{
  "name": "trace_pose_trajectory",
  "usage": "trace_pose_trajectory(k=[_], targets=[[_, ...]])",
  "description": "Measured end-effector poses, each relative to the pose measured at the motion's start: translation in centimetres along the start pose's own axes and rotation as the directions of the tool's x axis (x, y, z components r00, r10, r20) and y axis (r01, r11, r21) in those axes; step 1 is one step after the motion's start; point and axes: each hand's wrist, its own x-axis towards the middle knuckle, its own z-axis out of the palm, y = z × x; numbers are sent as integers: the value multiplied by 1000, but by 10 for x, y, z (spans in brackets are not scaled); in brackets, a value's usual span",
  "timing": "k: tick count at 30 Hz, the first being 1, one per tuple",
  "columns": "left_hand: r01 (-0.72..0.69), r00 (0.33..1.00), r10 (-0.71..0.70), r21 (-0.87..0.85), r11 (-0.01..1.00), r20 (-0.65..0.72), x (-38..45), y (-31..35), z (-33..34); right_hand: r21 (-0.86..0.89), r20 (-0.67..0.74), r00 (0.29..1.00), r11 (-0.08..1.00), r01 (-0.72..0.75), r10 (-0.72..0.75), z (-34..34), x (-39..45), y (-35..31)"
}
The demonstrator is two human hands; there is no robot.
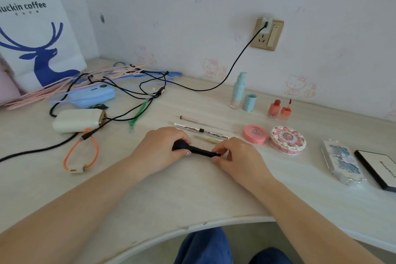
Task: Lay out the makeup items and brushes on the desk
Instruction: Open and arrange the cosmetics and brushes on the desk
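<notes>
A pale wood-grain desk (192, 195) with a curved front edge stands against a light wall dotted with faint pink cartoon-cat stickers. On that wall a gold-framed wall socket (267, 33) carries a white plug, whose black cable (233, 64) trails down to the desk's left side.

In the head view, both hands meet at the desk's middle on a black makeup brush (196, 149) that lies low over the surface. The left hand (159, 146) curls its fingers round the brush's thick head end; the right hand (237, 156) pinches the thin handle end between thumb and fingertips.

Just behind the hands lie a silver mascara tube (200, 129), a slim pink-handled brush (192, 120) and a small yellowish stick (209, 140), partly hidden. To the right sit a round coral compact (255, 134) with a triangle mark on its lid, and a round pink cake-shaped case (287, 140). Further right are a glittery blue-and-silver palette (342, 162) and a black-edged white palette (378, 168); its lettering is too small to read. Near the wall stand a pale teal pump bottle (237, 91), its teal cap (249, 102) beside it, and two small red lip-tint bottles (278, 109).

On the left, a white paper bag (36, 28) shows a blue deer and the words "uckin coffee". Near it lie a white power bank (78, 120), a blue case (92, 96), an orange looped cable (82, 152) and tangled black cords.
</notes>
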Motion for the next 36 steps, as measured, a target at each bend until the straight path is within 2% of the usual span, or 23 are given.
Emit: trace_pose_trajectory(k=[12, 16, 23, 26, 29, 33, 36], targets=[[-13, 1000, 13, -8, 1000, -15, 6, -1, 5, -14, 2, 1000, 1000, -18, 18, 1, 2, 6], [-6, 996, -7, -152, 988, -87, 6, 0, 6, 9, -6, 1000, 1000, -26, 26, -1, 2, 9], [-21, 991, -19, -287, 958, -134, 28, 21, 0, 55, -127, 989, 996, -66, 73, -40, 2, 25], [-51, 994, 19, -303, 952, -106, 46, 37, 4, 94, -213, 968, 988, -119, 136, -66, 5, 42], [-61, 998, 51, -297, 953, -41, 68, 57, 13, 47, -239, 958, 987, -151, 158, -85, 9, 61], [-60, 991, 80, -183, 981, 107, 96, 81, 29, -52, -124, 982, 987, -149, 142, -95, 16, 79], [-63, 984, 77, -90, 994, 161, 110, 92, 43, -245, 16, 990, 961, -130, 138, -94, 23, 85]])
